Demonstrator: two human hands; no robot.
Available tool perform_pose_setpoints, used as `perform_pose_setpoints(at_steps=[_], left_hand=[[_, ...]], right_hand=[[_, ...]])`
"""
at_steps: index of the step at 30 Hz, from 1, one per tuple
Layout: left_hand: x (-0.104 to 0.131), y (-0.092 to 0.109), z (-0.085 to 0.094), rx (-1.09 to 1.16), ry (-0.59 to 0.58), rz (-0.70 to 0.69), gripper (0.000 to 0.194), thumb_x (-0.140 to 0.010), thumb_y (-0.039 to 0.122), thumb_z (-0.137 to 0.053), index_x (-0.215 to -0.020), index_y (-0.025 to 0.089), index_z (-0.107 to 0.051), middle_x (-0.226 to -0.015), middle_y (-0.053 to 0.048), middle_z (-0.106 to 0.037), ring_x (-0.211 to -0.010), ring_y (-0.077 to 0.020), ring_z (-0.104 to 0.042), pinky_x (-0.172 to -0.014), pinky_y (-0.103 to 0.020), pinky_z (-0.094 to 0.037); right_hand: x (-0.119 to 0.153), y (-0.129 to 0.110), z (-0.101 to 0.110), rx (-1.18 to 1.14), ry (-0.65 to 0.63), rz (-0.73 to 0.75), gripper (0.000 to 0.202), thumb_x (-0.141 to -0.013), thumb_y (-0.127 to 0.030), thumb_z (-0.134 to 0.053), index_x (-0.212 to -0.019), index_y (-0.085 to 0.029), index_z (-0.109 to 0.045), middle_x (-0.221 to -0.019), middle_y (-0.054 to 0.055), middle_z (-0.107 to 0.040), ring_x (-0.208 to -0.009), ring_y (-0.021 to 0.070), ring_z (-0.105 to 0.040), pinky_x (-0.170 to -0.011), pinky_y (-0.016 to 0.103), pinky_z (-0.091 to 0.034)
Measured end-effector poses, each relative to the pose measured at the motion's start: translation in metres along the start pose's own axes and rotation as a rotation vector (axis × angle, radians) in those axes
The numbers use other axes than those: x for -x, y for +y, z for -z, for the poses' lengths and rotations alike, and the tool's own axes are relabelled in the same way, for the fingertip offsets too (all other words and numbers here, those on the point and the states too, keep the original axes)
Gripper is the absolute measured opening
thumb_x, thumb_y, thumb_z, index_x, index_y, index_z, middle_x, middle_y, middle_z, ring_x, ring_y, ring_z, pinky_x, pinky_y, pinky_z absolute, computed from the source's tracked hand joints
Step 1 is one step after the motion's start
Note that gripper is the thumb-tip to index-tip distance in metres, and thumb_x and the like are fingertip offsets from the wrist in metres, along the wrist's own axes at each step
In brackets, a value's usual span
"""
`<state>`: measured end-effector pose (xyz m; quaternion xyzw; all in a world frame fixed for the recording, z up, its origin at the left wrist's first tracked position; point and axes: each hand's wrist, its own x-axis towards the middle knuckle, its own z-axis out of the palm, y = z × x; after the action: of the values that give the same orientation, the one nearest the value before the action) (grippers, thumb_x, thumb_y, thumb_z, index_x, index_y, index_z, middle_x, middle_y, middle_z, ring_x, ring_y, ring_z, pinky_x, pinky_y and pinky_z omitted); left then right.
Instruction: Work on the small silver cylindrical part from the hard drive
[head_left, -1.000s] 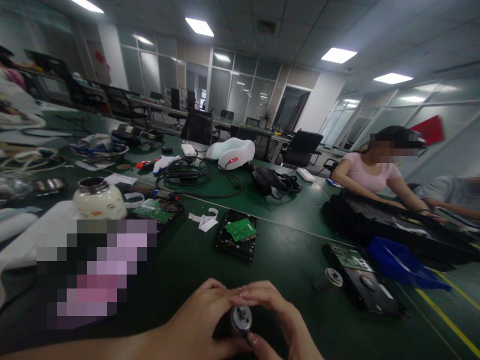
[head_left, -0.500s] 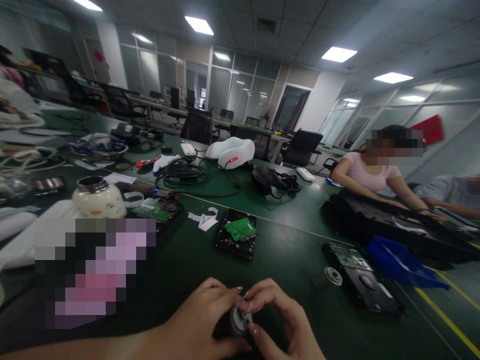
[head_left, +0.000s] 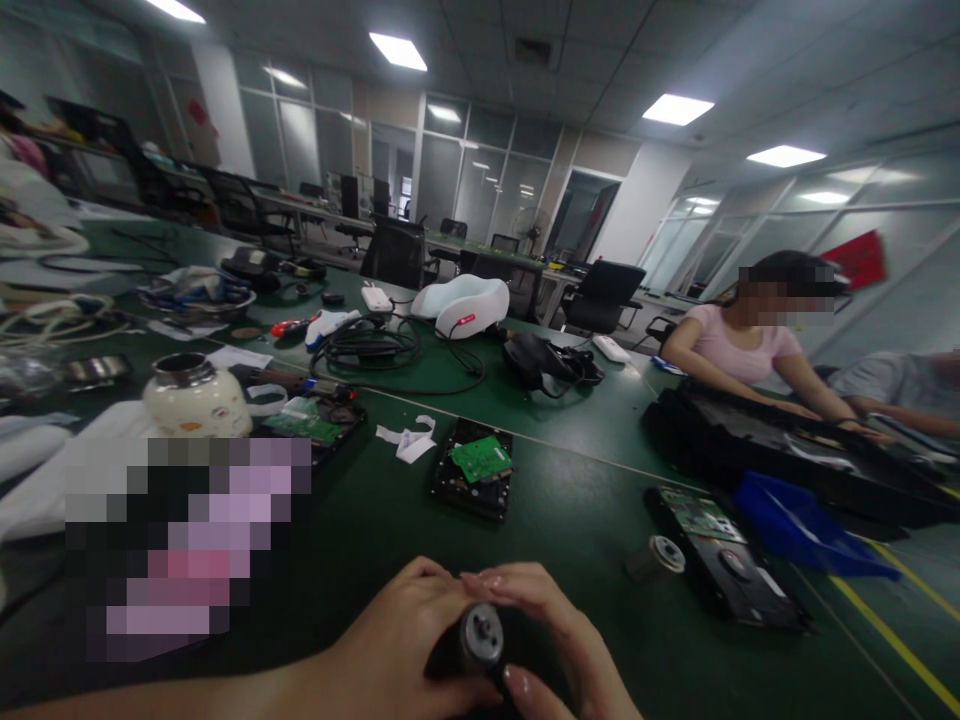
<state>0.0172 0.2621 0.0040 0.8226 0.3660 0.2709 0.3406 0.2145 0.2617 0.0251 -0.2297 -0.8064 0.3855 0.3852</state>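
At the bottom centre, a small round metal part [head_left: 481, 634] with holes in its top face sits between my hands. My left hand [head_left: 409, 640] is wrapped round it from the left. Curved around the other side, my right hand [head_left: 559, 630] has its thumb apart from its fingers, and its fingertips touch my left hand near the part. Beyond them lies a black hard drive [head_left: 472, 500] with a green circuit board [head_left: 482, 459] on top. To the right, a similar round metal part [head_left: 667, 555] stands beside a long black device [head_left: 739, 570] with a green board.
White paper scraps [head_left: 409, 440] lie beyond my left hand. A cream jar [head_left: 196, 398] and another drive with a board [head_left: 319, 425] are at the left. Cables, a neck pillow [head_left: 465, 303] and a black bag [head_left: 551, 365] lie farther back. A blue tray [head_left: 806, 530] and a seated person [head_left: 750, 345] are at the right.
My right fingers have come off the top of the round part and opened a little, so its face now shows. My left hand has barely moved.
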Motion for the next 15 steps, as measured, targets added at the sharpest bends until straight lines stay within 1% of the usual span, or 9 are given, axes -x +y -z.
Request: perform_pose_setpoints(at_steps=[2,4,10,13,15], left_hand=[[-0.0006,0.0003,-0.0002,-0.003,-0.006,-0.011,0.039,-0.069,0.010,-0.079,-0.104,0.019,-0.064,-0.107,-0.003,-0.072,-0.097,-0.0253,-0.065,-0.087,-0.039,-0.044],[-0.0014,0.0006,-0.0003,-0.005,-0.018,-0.014,0.040,-0.069,0.007,-0.078,-0.105,0.019,-0.064,-0.109,-0.004,-0.071,-0.098,-0.0252,-0.065,-0.087,-0.039,-0.044],[-0.0020,-0.0023,-0.0017,-0.010,0.001,-0.022,0.037,-0.071,0.012,-0.077,-0.104,0.019,-0.063,-0.110,-0.005,-0.071,-0.099,-0.0256,-0.065,-0.088,-0.040,-0.045],[-0.0005,-0.0048,-0.0030,-0.027,0.001,-0.039,0.039,-0.072,0.017,-0.078,-0.108,0.019,-0.062,-0.117,-0.007,-0.069,-0.104,-0.0265,-0.064,-0.091,-0.041,-0.044],[0.0004,-0.0059,-0.0034,-0.046,-0.011,-0.044,0.040,-0.072,0.019,-0.079,-0.109,0.019,-0.062,-0.120,-0.008,-0.068,-0.107,-0.0273,-0.064,-0.093,-0.042,-0.044]], right_hand=[[0.0015,0.0030,0.0001,-0.020,-0.065,0.009,0.050,-0.087,-0.018,-0.057,-0.135,-0.031,-0.046,-0.126,0.009,-0.060,-0.119,0.0267,-0.054,-0.099,0.044,-0.047],[0.0029,0.0056,-0.0005,-0.039,-0.078,-0.004,0.048,-0.087,-0.018,-0.056,-0.133,-0.030,-0.048,-0.124,0.009,-0.060,-0.118,0.0269,-0.055,-0.099,0.045,-0.047],[0.0028,0.0067,-0.0034,-0.030,0.006,0.004,0.036,-0.086,-0.016,-0.057,-0.120,-0.028,-0.056,-0.111,0.009,-0.067,-0.111,0.0257,-0.059,-0.093,0.043,-0.050],[0.0010,0.0072,-0.0035,0.031,0.072,0.070,0.034,-0.083,-0.012,-0.057,-0.113,-0.026,-0.058,-0.103,0.008,-0.069,-0.104,0.0237,-0.061,-0.089,0.038,-0.051],[-0.0001,0.0085,-0.0026,0.094,0.077,0.133,0.036,-0.080,-0.010,-0.059,-0.112,-0.025,-0.059,-0.101,0.007,-0.070,-0.100,0.0228,-0.062,-0.089,0.036,-0.050]])
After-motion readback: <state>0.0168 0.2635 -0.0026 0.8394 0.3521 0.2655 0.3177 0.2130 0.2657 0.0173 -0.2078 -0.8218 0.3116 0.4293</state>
